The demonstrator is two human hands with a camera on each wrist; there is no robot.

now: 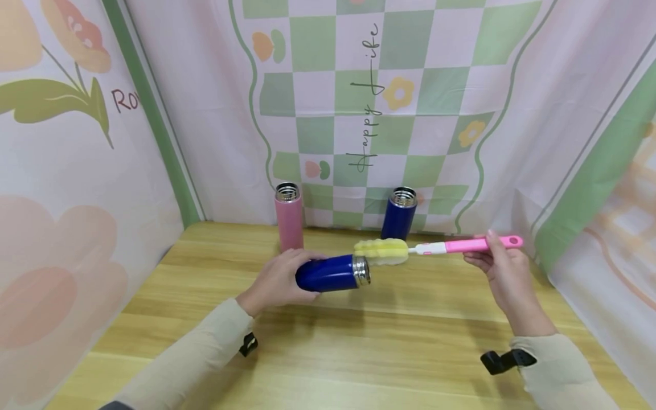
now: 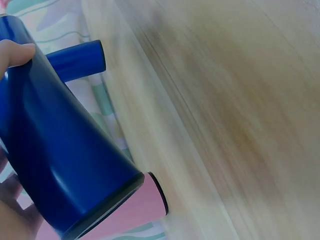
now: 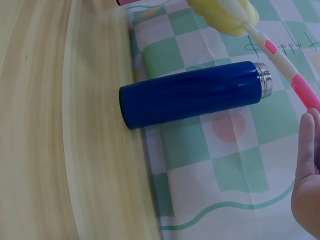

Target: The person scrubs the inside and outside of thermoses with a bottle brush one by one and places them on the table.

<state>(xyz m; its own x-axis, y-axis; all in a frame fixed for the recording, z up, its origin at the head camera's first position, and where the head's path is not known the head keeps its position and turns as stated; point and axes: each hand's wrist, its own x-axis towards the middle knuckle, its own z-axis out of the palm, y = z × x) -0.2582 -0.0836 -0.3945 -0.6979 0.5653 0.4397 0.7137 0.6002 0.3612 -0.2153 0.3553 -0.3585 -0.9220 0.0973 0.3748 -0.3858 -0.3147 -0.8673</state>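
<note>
My left hand [image 1: 282, 279] grips a dark blue thermos bottle [image 1: 328, 274] round its base end, tilted nearly flat above the table with its open steel mouth toward the right. In the left wrist view the same bottle [image 2: 65, 135] fills the left side. My right hand [image 1: 507, 276] pinches the pink handle of a bottle brush [image 1: 471, 245]. Its yellow sponge head [image 1: 381, 250] points left, just above and beyond the bottle's mouth, outside it. The right wrist view shows the sponge and handle at upper right, with only part of the hand [image 3: 307, 175].
A pink bottle [image 1: 290, 222] stands uncapped behind my left hand. A second blue bottle [image 1: 400, 215] stands uncapped behind the brush head, near the back edge. The wooden table [image 1: 389, 353] meets a printed cloth curtain [image 1: 353, 102] at the back; cloth also hangs at both sides.
</note>
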